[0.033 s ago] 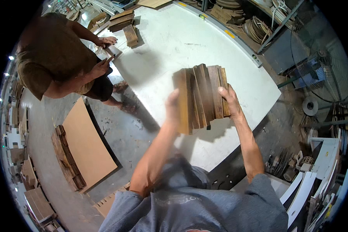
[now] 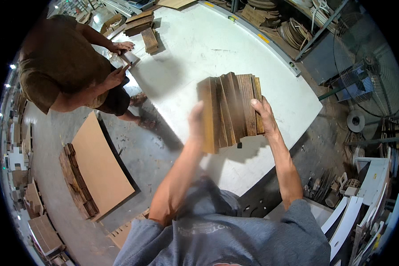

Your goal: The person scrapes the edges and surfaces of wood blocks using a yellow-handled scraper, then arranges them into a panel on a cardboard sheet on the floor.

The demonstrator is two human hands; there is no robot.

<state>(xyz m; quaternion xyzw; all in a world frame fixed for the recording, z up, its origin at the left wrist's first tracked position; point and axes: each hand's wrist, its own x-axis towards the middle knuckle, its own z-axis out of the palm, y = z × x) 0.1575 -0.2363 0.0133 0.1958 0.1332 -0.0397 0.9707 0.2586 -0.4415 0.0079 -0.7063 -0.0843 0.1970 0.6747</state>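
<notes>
A row of several dark brown wooden boards [image 2: 229, 111] stands on edge, side by side, over the near part of the white tabletop [image 2: 199, 53]. Against the left end of the row presses my left hand [image 2: 197, 120], somewhat blurred. My right hand [image 2: 264, 116] clasps the right end, its thumb lying along the nearest board. Between them the hands squeeze the boards together, their tops slightly fanned and uneven. A small dark piece [image 2: 239, 145] shows at the lower edge of the row. Whether the boards rest on the table or are lifted, I cannot tell.
A co-worker [image 2: 62, 62] stands at the left table edge, hands near a small piece. More wooden pieces [image 2: 139, 24] lie at the far left corner. A long spirit level [image 2: 261, 37] lines the far edge. Planks [image 2: 77, 181] lie on a tan panel [image 2: 102, 164]; a fan [image 2: 368, 66] stands right.
The boards have shifted very slightly, with the left end tilting a little to the left. Both hands keep their hold.
</notes>
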